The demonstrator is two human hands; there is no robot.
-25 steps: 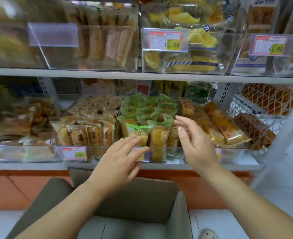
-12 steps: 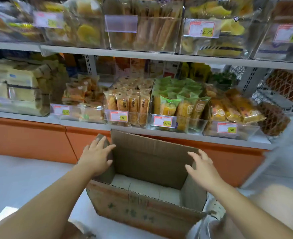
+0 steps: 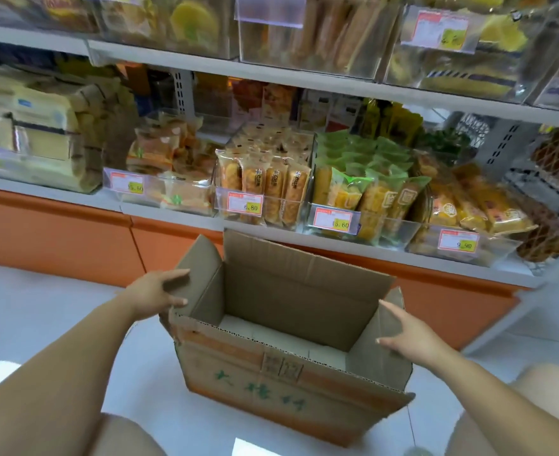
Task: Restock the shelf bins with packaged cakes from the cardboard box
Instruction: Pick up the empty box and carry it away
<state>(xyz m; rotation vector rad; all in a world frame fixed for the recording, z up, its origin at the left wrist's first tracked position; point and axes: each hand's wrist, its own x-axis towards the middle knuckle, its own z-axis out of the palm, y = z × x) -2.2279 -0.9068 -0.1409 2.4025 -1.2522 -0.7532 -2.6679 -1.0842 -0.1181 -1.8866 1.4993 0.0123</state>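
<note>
An open cardboard box [image 3: 281, 386] with green characters stands on the floor below the shelf. Inside it I see only a pale bottom, no packages. My left hand [image 3: 154, 291] grips the box's raised left flap between thumb and fingers. My right hand [image 3: 409, 340] lies against the right flap with its fingers spread. On the lower shelf stand clear bins of packaged cakes: green-topped packs [image 3: 367, 189], brown upright packs [image 3: 266, 184], orange packs [image 3: 469, 209] and a bin of mixed pastries [image 3: 169, 162].
Price tags hang on the bin fronts. An upper shelf [image 3: 304, 79] carries more clear bins of bread and cakes. An orange base panel [image 3: 57, 238] runs under the lower shelf. A white wire basket [image 3: 554, 166] hangs at far right. My knees show at the bottom.
Both hands have come down from the green-pack bin to the box flaps. My view has pulled back and shifted left, so the whole box shows.
</note>
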